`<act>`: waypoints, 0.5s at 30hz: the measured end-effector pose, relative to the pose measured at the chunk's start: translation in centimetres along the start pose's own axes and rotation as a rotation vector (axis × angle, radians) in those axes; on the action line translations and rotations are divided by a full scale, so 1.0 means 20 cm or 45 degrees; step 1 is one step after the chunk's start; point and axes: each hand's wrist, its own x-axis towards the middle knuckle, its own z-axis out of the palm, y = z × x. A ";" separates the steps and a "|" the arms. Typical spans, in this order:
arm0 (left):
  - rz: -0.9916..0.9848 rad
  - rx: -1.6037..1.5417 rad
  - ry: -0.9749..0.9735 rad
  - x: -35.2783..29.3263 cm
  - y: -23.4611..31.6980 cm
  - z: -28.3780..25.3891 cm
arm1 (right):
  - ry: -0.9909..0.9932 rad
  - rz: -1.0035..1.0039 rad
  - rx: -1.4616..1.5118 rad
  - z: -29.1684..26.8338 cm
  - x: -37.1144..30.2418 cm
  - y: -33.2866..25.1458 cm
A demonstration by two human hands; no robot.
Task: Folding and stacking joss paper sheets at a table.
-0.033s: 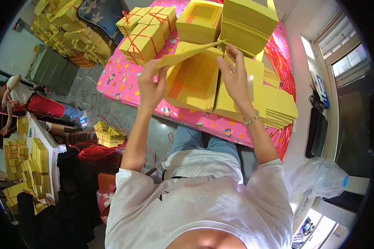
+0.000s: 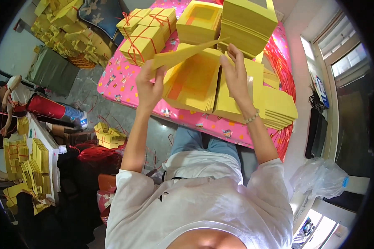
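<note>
A thin sheaf of yellow paper [image 2: 183, 54] is pinched at its left end by my left hand [image 2: 148, 85], thumb against fingers. It slants up to the right, seen nearly edge-on. Below it lies a yellow paper stack [image 2: 195, 79] with a darker golden rectangle and an orange strip on top. My right hand [image 2: 237, 76] is open, fingers stretched upward, close to the sheaf's right end and over a neighbouring yellow stack [image 2: 228, 99]. Whether its fingertips touch the sheaf I cannot tell.
Taller paper stacks [image 2: 249, 25] stand at the table's far side. Red-tied bundles [image 2: 143, 43] sit far left on the pink patterned cover [image 2: 120, 85]; red strings [image 2: 283, 62] hang along the right. At left, another person [image 2: 41, 103] is beside a white table [image 2: 53, 166] with more bundles.
My left hand has shifted slightly left and tilted with the sheaf, whose left end shows more of its face. The right hand has moved slightly to the right.
</note>
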 end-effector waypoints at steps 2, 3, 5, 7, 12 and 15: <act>-0.056 -0.213 0.047 0.02 -0.01 -0.01 | 0.043 0.175 0.297 0.01 0.07 0.10; -0.124 -0.427 0.089 0.03 -0.03 -0.01 | 0.048 0.163 0.298 0.02 0.09 0.13; -0.193 -0.520 0.077 0.02 -0.06 -0.03 | -0.042 -0.034 0.336 0.04 0.12 0.15; -0.290 -0.600 0.032 0.02 -0.10 -0.03 | -0.090 -0.013 0.407 0.05 0.14 0.18; -0.340 -0.630 0.015 -0.02 -0.20 -0.03 | -0.106 0.005 0.389 0.07 0.12 0.19; -0.340 -0.608 0.008 -0.04 -0.24 -0.01 | -0.181 0.124 0.488 0.07 0.11 0.20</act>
